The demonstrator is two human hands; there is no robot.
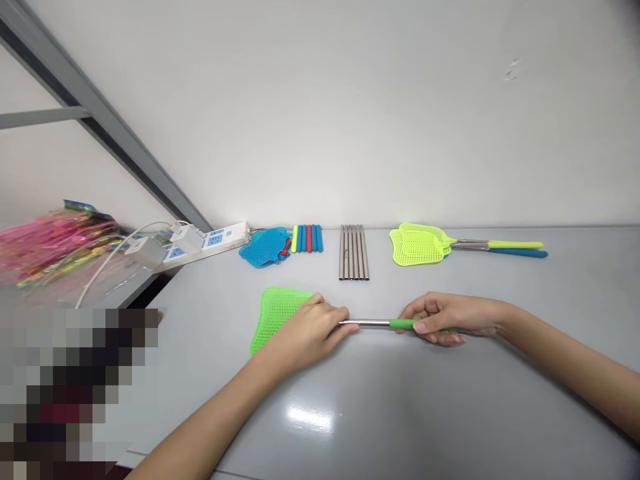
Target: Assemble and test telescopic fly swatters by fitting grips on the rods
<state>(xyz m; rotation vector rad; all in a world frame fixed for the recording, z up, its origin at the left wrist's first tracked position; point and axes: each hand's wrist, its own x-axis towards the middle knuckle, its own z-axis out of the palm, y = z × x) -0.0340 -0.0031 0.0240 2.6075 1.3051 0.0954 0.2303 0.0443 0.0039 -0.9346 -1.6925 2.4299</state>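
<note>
A green fly swatter (283, 312) lies across the front of my view, its mesh head to the left and its green grip to the right. My left hand (320, 323) is closed around the metal rod near the head and covers part of the mesh. Around the green grip, the fingers of my right hand (437, 320) are closed. Between the hands a short stretch of bare silver rod shows. Behind them stand out several loose metal rods (354, 253), a row of coloured grips (307, 239) and a stack of blue swatter heads (265, 247).
Yellow and blue fly swatters (423, 244) lie together at the back right. A white power strip (215, 240) with plugs and cables sits at the back left, near pink plastic-wrapped goods (55, 243). The grey table (400, 413) meets a white wall.
</note>
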